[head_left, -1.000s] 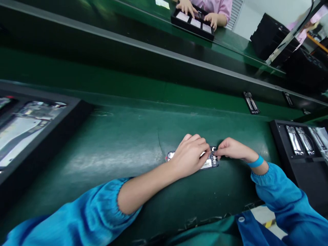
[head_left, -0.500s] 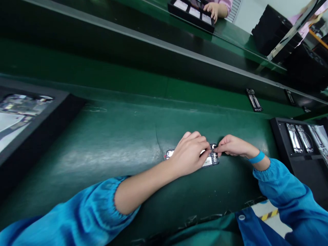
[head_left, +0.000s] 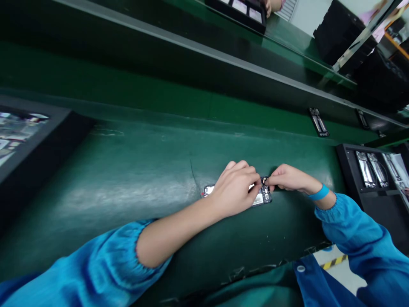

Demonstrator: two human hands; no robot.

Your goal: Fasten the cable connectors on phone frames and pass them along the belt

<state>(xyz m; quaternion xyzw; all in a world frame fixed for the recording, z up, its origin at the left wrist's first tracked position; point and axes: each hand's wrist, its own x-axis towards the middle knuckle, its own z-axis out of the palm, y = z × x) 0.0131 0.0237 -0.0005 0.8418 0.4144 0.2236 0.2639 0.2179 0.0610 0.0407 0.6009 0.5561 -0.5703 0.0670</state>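
Note:
An opened phone (head_left: 266,197) lies flat on the green bench mat, its circuit board showing at the right end and a pale battery area in the middle. Across it reaches my left hand (head_left: 236,187), closed on the phone with bent fingers and thumb, hiding much of its middle. At the phone's right end, the thumb and fingertips of my right hand (head_left: 283,178) are pinched together over the circuit board. Whatever they hold is too small or hidden to make out. A blue band (head_left: 319,192) circles my right wrist.
At right stands a black tray (head_left: 359,170) with several opened phones. Another opened phone (head_left: 318,122) lies on the ledge beyond. A black case (head_left: 60,132) with circuit parts is at left. Across the divider, a co-worker's hand (head_left: 268,7) is by a black tray (head_left: 246,19).
The view has shifted slightly. Both hands stay at the phone, the right fingertips still pinched at its end. The co-worker's hand is now mostly out of view.

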